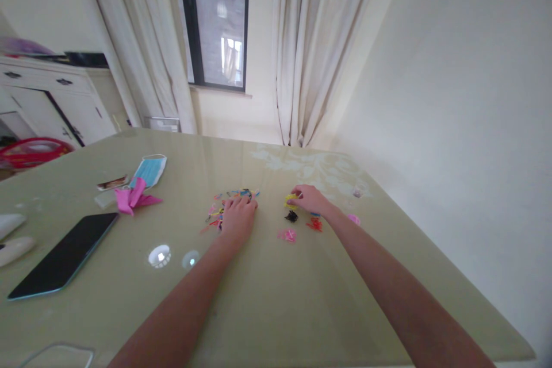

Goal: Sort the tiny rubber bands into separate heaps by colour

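A mixed heap of small coloured rubber bands (214,220) lies on the table, partly covered by my left hand (238,214). That hand rests palm down with its fingers spread over the bands. Further right, my right hand (311,199) bends its thumb and fingers together at a small pile of yellow rubber bands (290,202), pinching at them. Just below it sits a black pile (291,216). Red bands (315,224) lie under my right wrist, with a bit of blue (315,215) behind them. Nearer me is a pink pile (288,235).
The glossy table (267,299) reflects light. On its left lie a dark phone or tablet (64,253), a pink folded piece (134,198), a blue face mask (149,171) and white objects (15,250). Another pink pile (354,219) and a small clear item (357,190) are at right, near the wall.
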{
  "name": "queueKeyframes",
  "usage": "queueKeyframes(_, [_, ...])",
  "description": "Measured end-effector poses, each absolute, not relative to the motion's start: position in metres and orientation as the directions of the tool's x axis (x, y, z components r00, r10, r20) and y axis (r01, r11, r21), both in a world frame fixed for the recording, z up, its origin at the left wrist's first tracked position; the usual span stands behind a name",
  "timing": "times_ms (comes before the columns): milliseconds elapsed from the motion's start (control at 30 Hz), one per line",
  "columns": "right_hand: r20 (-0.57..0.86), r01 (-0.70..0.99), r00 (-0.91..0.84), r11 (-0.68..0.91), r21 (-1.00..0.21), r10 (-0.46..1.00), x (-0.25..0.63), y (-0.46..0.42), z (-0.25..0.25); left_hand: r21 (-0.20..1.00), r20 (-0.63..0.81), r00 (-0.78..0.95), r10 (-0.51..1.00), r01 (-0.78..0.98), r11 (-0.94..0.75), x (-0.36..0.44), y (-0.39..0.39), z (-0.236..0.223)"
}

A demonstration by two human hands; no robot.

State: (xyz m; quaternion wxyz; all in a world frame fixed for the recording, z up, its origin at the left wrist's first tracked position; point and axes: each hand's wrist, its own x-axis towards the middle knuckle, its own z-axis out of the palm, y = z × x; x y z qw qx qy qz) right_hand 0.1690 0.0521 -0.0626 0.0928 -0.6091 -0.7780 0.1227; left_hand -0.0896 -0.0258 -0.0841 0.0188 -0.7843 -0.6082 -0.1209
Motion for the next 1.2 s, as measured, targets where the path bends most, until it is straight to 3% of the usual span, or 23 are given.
queueKeyframes(233, [0.023,0.935,-0.220,0.218,-0.279,0.975,0.164,0.051,-0.067,0.117,0.233,0.232,0.944,0.957,-0.264,-0.090,-0.025,-0.086])
queueKeyframes(600, [-0.009,0.893,-0.274,0.250,-0.374,0.962,0.179,0.056,-0.064,0.102,0.229,0.239,0.944,0.958,-0.267,-0.089,-0.026,-0.085])
queueKeyframes(1000, [0.048,0.931,-0.123,0.132,-0.341,0.991,0.155,0.059,-0.073,0.099,0.227,0.226,0.947,0.962,-0.253,-0.087,-0.024,-0.089])
queueKeyframes(1200, [0.100,0.900,-0.059,0.097,-0.426,0.993,0.164,0.059,-0.069,0.102,0.233,0.229,0.945,0.961,-0.258,-0.087,-0.025,-0.088])
